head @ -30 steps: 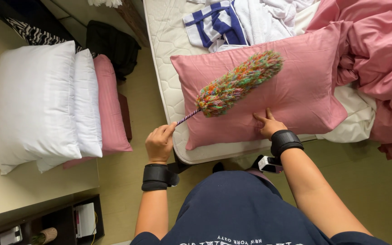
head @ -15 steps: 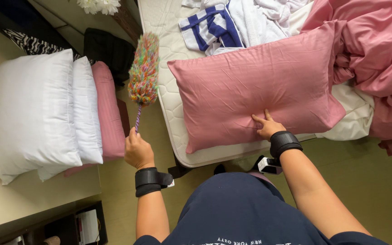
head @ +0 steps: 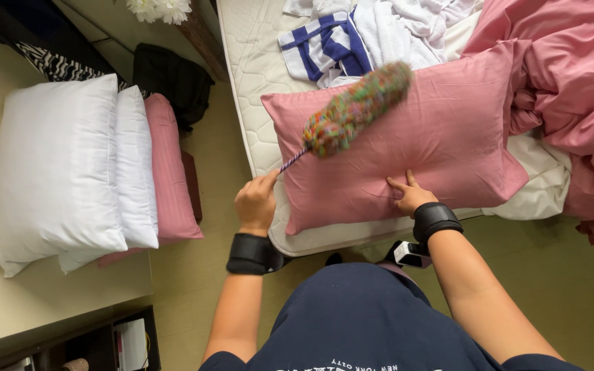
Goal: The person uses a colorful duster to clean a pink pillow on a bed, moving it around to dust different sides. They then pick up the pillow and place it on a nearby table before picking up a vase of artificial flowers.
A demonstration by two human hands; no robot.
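My left hand [head: 256, 203] grips the thin handle of a fluffy multicoloured duster [head: 355, 108], whose head lies across the upper left of a pink pillow [head: 448, 137]. The pillow rests on a white quilted mattress [head: 256, 75]. My right hand [head: 409, 194] presses flat on the pillow's near edge, fingers spread, holding nothing. Both wrists wear black bands.
Two white pillows [head: 60, 172] and a pink one [head: 168, 168] are stacked on the floor at left. A crumpled pink sheet [head: 572, 96] and a blue-and-white striped cloth [head: 328, 45] lie on the bed. A black bag [head: 170, 79] sits by the mattress corner; a dark shelf [head: 104, 343] is bottom left.
The duster swung off the pillow to the left, pointing up over the floor, and has now swung back onto the pillow. My right hand stayed put.
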